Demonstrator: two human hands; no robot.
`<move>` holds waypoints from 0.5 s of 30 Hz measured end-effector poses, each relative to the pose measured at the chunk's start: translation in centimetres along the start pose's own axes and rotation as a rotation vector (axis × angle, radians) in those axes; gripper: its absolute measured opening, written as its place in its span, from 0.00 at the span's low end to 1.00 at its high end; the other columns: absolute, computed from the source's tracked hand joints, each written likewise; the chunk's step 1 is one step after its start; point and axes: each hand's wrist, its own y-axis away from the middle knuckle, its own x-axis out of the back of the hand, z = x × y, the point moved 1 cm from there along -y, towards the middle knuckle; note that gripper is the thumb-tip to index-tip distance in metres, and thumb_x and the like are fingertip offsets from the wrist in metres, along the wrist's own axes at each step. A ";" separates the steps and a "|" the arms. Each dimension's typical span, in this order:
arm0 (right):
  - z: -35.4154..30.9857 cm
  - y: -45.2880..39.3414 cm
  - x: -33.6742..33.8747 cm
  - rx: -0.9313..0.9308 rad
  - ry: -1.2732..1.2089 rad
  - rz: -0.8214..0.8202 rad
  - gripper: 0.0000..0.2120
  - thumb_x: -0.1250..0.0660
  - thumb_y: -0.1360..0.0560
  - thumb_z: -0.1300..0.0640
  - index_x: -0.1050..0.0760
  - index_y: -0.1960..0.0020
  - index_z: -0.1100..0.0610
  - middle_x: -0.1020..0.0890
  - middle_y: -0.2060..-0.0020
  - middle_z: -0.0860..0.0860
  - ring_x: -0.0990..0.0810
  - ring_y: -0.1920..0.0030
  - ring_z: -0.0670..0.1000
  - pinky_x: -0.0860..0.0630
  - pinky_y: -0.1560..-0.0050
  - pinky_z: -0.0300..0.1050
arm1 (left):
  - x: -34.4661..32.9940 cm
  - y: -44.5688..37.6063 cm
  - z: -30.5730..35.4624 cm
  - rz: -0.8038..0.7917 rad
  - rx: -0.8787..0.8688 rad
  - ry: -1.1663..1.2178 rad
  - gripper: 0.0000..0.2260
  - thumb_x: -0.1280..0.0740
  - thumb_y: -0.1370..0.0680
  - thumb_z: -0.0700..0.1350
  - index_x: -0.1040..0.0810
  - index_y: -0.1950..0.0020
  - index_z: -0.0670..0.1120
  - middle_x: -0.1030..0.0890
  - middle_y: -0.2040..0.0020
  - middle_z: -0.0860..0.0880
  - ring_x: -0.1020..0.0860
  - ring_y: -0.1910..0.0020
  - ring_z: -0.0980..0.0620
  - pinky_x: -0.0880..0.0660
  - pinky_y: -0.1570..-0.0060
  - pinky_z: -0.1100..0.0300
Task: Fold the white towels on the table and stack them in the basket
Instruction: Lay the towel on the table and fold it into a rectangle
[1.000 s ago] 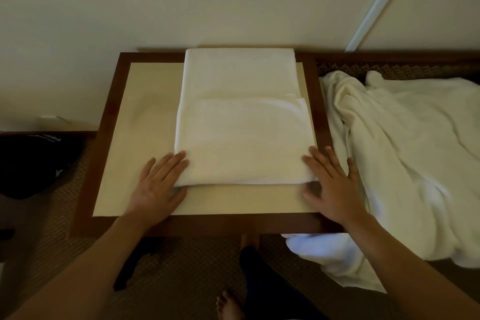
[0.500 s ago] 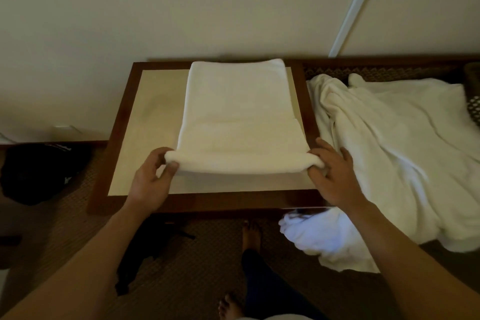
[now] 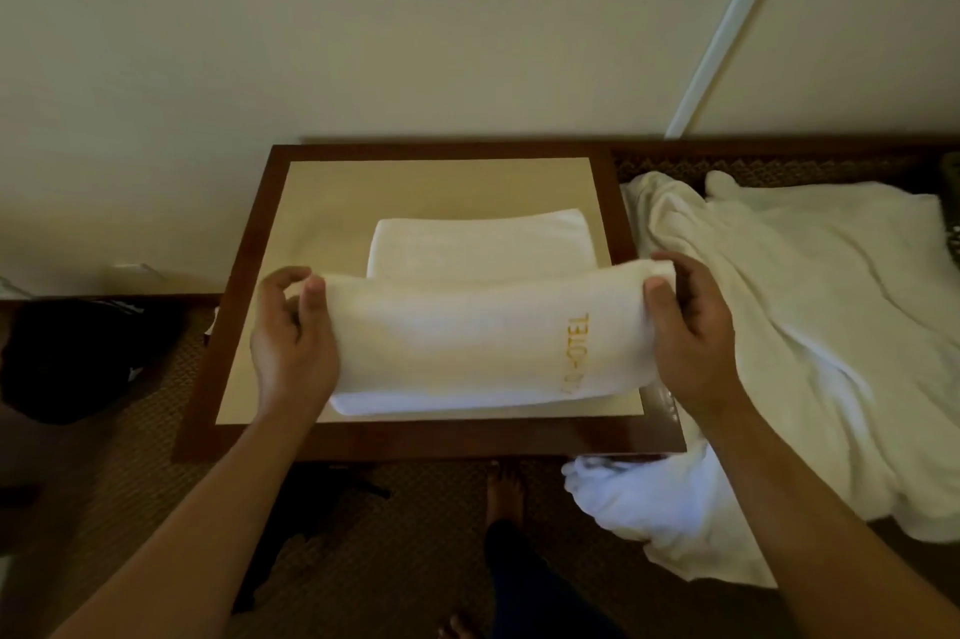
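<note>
Folding under way, head view: white towel [image 3: 483, 326] at the table [image 3: 249, 316] near edge, half-doubled; left hand [image 3: 291, 337] and right hand [image 3: 691, 332] pinch its raised fold. Unfolded pile [image 3: 810, 326] right of table; basket unseen.

Both hands, flat on the bench a second ago, now grip the white towel [image 3: 467, 337]: the left hand [image 3: 291, 347] and right hand [image 3: 691, 332] lift its 6 o'clock edge toward 12 o'clock, exposing gold lettering; the far end no longer reaches the bench's back rim.

bare forearms [image 3: 171, 529], dark trousers [image 3: 524, 581], bare feet [image 3: 503, 485]
</note>
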 end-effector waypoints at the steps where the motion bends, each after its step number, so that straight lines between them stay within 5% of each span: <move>1: -0.1 -1.5 -0.8 -0.001 0.006 0.016 0.10 0.39 0.16 0.59 0.27 0.34 0.56 0.21 0.50 0.42 0.21 0.54 0.33 0.26 0.58 0.28 | -0.8 -1.7 0.2 0.005 0.006 -0.003 0.15 0.42 0.14 0.53 0.28 0.34 0.46 0.28 0.56 0.61 0.27 0.62 0.76 0.32 0.63 0.64; 4: 1.4 -6.9 -3.2 -0.040 0.050 0.028 0.11 0.38 0.15 0.53 0.27 0.34 0.54 0.20 0.51 0.41 0.21 0.54 0.33 0.26 0.57 0.28 | -3.6 -6.9 0.5 -0.014 0.020 -0.049 0.16 0.42 0.14 0.56 0.27 0.35 0.46 0.24 0.53 0.58 0.25 0.56 0.62 0.31 0.59 0.62; 6: 3.4 -10.8 -5.1 -0.099 0.090 0.031 0.17 0.39 0.16 0.48 0.27 0.32 0.55 0.19 0.49 0.43 0.20 0.50 0.38 0.22 0.50 0.38 | -5.8 -10.7 0.0 -0.042 0.034 -0.087 0.19 0.43 0.15 0.58 0.26 0.33 0.47 0.23 0.47 0.53 0.25 0.51 0.53 0.31 0.52 0.57; 9: 6.6 -15.8 -7.7 -0.180 0.206 -0.044 0.30 0.42 0.18 0.38 0.35 0.23 0.56 0.22 0.34 0.52 0.23 0.33 0.52 0.27 0.30 0.56 | -9.0 -15.7 -2.2 -0.073 0.142 -0.180 0.24 0.47 0.16 0.64 0.30 0.30 0.48 0.21 0.41 0.46 0.23 0.44 0.44 0.28 0.47 0.50; 11: 8.3 -17.9 -8.6 -0.170 0.377 -0.114 0.33 0.44 0.17 0.39 0.44 0.18 0.56 0.32 0.23 0.55 0.35 0.23 0.55 0.39 0.22 0.56 | -10.5 -16.8 -3.6 -0.086 0.148 -0.332 0.26 0.49 0.16 0.65 0.34 0.27 0.48 0.22 0.35 0.41 0.23 0.38 0.37 0.27 0.39 0.42; 15: 9.1 -19.8 -9.7 0.127 0.676 -0.250 0.33 0.50 0.18 0.34 0.38 0.20 0.52 0.36 0.21 0.54 0.40 0.21 0.59 0.42 0.23 0.66 | -12.7 -11.9 -3.5 -0.157 -0.276 -0.588 0.21 0.46 0.15 0.58 0.32 0.26 0.48 0.29 0.27 0.45 0.31 0.27 0.42 0.34 0.28 0.40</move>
